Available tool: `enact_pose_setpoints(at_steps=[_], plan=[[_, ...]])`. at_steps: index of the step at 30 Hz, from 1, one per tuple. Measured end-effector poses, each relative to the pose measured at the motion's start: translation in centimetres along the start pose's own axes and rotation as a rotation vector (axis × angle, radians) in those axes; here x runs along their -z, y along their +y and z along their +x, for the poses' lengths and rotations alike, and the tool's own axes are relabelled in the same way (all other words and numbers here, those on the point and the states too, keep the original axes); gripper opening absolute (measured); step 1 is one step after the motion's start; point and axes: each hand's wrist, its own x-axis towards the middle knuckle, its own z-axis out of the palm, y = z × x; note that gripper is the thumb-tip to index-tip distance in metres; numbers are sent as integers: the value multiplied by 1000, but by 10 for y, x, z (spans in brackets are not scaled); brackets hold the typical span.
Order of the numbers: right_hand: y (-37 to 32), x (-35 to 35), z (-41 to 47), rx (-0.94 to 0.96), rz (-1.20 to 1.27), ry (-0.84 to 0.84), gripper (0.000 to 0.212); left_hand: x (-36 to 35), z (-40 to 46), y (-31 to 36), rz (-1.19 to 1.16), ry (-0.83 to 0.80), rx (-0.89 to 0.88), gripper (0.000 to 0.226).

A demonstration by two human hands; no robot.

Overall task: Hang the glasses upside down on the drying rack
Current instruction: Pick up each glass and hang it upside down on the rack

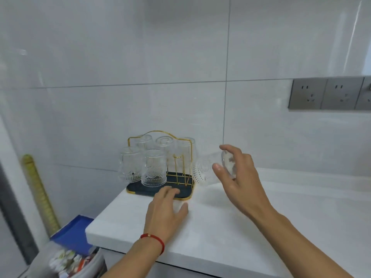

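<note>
A gold wire drying rack with a dark tray stands on the white counter against the tiled wall. Several clear patterned glasses hang upside down on it, one at the front middle and one at the front left. A bare gold prong stands at the front right. My right hand grips another clear glass by its base, tipped on its side just right of the rack. My left hand lies flat on the counter, fingertips touching the tray's front edge.
The white counter stretches to the right. Grey wall sockets sit at the upper right. Below the counter's left end are a blue box and a bin with packets. A yellow ribbed strip leans at the left.
</note>
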Motion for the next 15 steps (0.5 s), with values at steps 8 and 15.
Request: enact_pose_setpoints(at_steps=[8, 15], plan=[[-49, -28, 80, 120, -182, -61, 62, -17, 0, -19, 163, -89, 21, 68], [-55, -64, 117, 103, -424, -299, 64, -20, 1, -21, 218, -117, 13, 65]])
